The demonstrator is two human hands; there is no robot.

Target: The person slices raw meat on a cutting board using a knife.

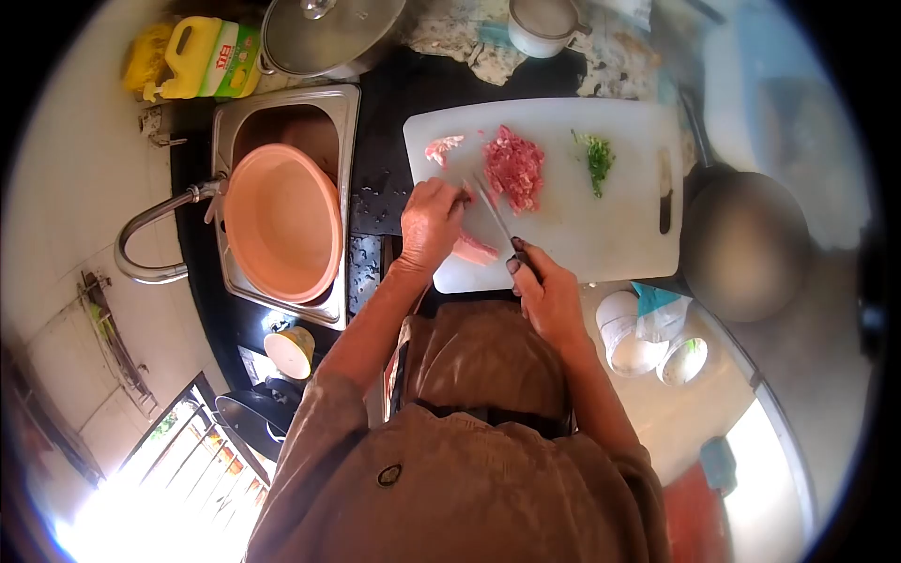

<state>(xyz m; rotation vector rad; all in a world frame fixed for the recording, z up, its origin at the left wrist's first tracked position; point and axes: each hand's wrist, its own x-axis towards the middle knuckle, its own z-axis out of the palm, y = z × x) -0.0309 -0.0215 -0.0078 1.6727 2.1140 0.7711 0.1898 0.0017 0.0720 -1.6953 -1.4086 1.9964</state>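
Observation:
My right hand [546, 293] is closed around the dark handle of a kitchen knife [496, 208], whose blade points up and left over the white cutting board [582, 244]. Opposite the blade, my left hand [434, 223] has its fingers curled down on a piece of raw meat [475, 250], which is partly hidden under it. Just beyond the knife lies a heap of chopped red meat [514, 167]. A pale, fatty scrap [441, 149] sits near the board's left edge. To the right is a small pile of chopped green herbs [597, 161].
Left of the board, an orange basin [282, 223] sits in a metal sink [345, 103] with a curved faucet [141, 272]. A lidded pot [328, 42] and yellow jug [192, 58] stand behind. At right is a frying pan [746, 244]; white containers [631, 349] are below.

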